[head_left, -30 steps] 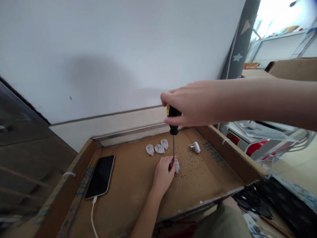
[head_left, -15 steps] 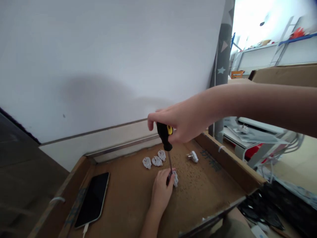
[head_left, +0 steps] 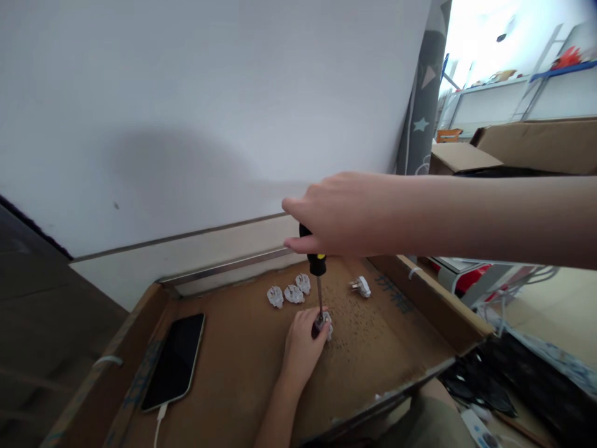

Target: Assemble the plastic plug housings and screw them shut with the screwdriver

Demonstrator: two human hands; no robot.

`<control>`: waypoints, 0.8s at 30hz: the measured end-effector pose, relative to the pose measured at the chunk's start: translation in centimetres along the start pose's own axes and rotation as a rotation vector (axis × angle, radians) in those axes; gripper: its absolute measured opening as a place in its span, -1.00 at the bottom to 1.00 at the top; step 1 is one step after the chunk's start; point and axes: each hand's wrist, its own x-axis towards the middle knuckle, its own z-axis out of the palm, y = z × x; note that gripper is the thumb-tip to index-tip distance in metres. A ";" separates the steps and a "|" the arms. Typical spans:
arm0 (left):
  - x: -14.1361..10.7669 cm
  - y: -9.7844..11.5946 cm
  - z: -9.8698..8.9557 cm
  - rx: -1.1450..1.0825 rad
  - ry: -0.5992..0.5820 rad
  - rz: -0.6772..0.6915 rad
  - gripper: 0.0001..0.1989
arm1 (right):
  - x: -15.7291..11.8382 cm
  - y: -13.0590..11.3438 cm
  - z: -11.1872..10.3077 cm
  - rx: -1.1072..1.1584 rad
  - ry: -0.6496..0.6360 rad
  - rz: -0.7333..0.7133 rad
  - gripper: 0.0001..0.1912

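My right hand [head_left: 321, 218] is closed round the black and yellow handle of a screwdriver [head_left: 318, 264], which stands nearly upright with its shaft pointing down. The tip meets a small white plug part [head_left: 328, 326] on the cardboard; the exact contact point is too small to make out. From the left, my left hand [head_left: 305, 339] pinches that plug part between thumb and fingers, hiding some of it. Just behind lie three white plug pieces with metal prongs [head_left: 293, 294]. A more complete white plug [head_left: 360, 287] rests on its side to the right.
The shallow cardboard tray [head_left: 242, 373] has raised side walls and many small dark specks. A black-screened phone [head_left: 176, 361] with a white cable [head_left: 159, 426] lies at left. A white wall [head_left: 209, 112] rises behind. An open cardboard box [head_left: 536, 146] stands at right.
My right hand has turned about the screwdriver handle, its forearm now lower and more level, and the screwdriver stands more upright. The left hand still holds the plug part. The view has shifted slightly.
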 end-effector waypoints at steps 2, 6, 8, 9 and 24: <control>-0.1 0.0 0.0 0.001 0.003 0.004 -0.76 | 0.2 0.3 0.0 0.048 -0.042 -0.100 -0.51; -0.1 -0.1 0.0 -0.005 0.005 0.021 -0.76 | 0.5 1.0 -0.6 0.141 -0.240 -0.180 -0.42; 0.0 -0.2 0.0 0.000 0.006 0.031 -0.76 | 0.6 1.2 -0.6 0.086 -0.237 -0.126 -0.45; 0.1 -0.3 0.1 0.002 0.006 0.034 -0.76 | 0.6 1.3 -0.5 0.051 -0.195 -0.100 -0.46; 0.2 0.0 0.2 0.029 0.006 0.021 -0.71 | 0.4 1.9 0.5 -0.028 -0.066 0.080 -0.37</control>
